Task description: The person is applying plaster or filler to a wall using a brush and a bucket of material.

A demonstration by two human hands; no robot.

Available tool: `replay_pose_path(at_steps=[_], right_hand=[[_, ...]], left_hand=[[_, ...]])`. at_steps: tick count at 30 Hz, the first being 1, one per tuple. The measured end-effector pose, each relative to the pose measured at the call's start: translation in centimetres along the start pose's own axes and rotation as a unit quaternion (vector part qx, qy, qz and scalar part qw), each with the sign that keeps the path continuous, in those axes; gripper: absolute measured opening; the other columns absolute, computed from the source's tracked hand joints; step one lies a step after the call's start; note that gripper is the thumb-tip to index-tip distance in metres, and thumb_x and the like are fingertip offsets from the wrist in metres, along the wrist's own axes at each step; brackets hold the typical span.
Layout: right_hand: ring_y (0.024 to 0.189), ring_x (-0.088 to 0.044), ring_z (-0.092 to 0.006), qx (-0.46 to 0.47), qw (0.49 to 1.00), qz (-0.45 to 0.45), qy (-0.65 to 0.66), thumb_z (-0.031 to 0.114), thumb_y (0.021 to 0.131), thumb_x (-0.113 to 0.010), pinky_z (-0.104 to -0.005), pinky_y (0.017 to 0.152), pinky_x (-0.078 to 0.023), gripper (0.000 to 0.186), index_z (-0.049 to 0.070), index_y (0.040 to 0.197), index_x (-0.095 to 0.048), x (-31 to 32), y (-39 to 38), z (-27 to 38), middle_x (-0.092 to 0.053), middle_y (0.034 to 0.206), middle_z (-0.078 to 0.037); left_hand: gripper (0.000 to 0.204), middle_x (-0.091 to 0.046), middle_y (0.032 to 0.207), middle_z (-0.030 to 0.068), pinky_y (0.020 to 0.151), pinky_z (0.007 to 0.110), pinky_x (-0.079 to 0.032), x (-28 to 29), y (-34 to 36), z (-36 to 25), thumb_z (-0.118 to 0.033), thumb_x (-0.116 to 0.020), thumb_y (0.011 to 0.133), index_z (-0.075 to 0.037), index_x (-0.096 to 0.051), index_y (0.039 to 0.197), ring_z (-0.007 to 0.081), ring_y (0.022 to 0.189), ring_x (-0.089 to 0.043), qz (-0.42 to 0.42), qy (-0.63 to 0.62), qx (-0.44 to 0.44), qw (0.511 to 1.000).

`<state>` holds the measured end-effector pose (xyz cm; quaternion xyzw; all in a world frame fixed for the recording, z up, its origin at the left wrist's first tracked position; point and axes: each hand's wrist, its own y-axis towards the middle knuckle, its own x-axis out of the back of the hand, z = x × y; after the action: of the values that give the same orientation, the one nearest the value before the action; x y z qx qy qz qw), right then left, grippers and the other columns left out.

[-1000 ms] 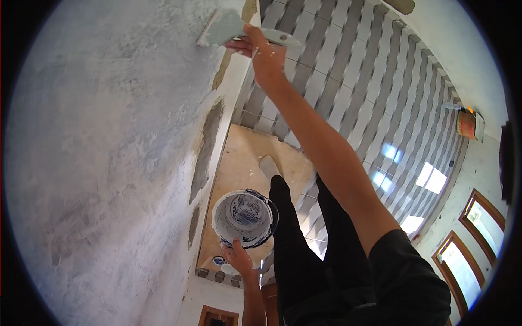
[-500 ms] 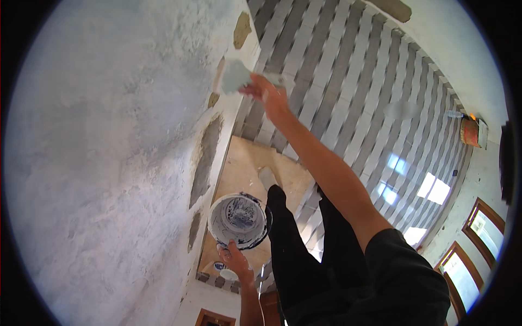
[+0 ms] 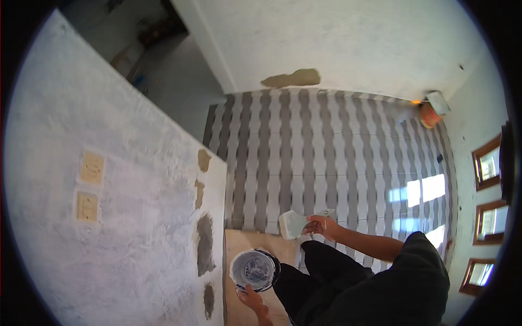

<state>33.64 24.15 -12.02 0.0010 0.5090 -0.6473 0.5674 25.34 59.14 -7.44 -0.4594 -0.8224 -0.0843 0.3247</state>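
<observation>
- Our right hand [image 3: 322, 224], gripping the flat grey plastering trowel [image 3: 294, 224], has dropped from the rough grey plastered wall [image 3: 109, 228].
- Left hand [image 3: 251, 298] clasps the round white plaster bucket [image 3: 253, 270] below; reloading looks likely.

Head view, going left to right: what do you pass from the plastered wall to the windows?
Plastered wall → bucket held by left hand → trowel → right hand → sunlit patch on striped floor → orange container → wooden-framed windows.

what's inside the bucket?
The white bucket, held by the left hand, shows grey-white paste smeared over its inner wall and bottom. How deep the paste lies cannot be told; the right hand holds a trowel.
</observation>
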Motion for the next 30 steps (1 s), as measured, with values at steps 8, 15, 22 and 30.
replay_pose_path(at_steps=[8,15,22,30], right_hand=[[0.087,-0.069,-0.0273,0.037,0.999,0.027,0.0,0.028,0.087,-0.063,-0.0378,0.087,-0.052,0.034,-0.003,0.1,-0.064,1.0,-13.8,2.3,-0.07,0.091,-0.016],[0.081,-0.069,-0.0267,0.112,0.992,0.043,0.025,0.024,0.086,-0.065,-0.0392,0.081,-0.055,0.028,-0.002,0.096,-0.064,1.8,-23.7,-0.2,-0.07,0.085,-0.015],[0.093,-0.067,-0.0285,0.059,0.997,0.056,-0.018,0.028,0.093,-0.052,-0.0438,0.09,-0.049,0.032,0.002,0.11,-0.058,8.1,-29.9,-9.2,-0.068,0.094,-0.016],[0.095,-0.065,-0.0371,-0.007,0.993,0.092,-0.075,0.023,0.092,-0.053,-0.0477,0.093,-0.048,0.028,0.0,0.108,-0.058,7.8,-37.8,-13.6,-0.068,0.094,-0.02]], left_hand=[[0.024,-0.047,0.07,0.0125,0.063,0.041,-0.039,0.4,-8.9,-5.3,-0.014,-0.056,0.077,0.005,-0.042,0.073,0.0232,0.066,-0.044,0.081,-0.071,-0.062,0.992],[0.029,-0.045,0.07,0.0178,0.065,0.045,-0.038,0.3,-15.8,-1.6,-0.019,-0.057,0.077,0.005,-0.041,0.074,0.0337,0.065,-0.042,0.086,-0.083,-0.119,0.986],[0.03,-0.046,0.069,0.0181,0.064,0.048,-0.038,2.9,-24.5,3.1,-0.023,-0.059,0.076,0.004,-0.045,0.077,0.0357,0.064,-0.045,0.054,-0.152,-0.13,0.978],[0.057,-0.058,0.118,0.0252,0.097,0.044,-0.041,4.3,-33.9,14.1,-0.049,-0.046,0.092,-0.003,-0.055,0.125,0.0398,0.111,-0.054,0.007,0.049,-0.133,0.99]])
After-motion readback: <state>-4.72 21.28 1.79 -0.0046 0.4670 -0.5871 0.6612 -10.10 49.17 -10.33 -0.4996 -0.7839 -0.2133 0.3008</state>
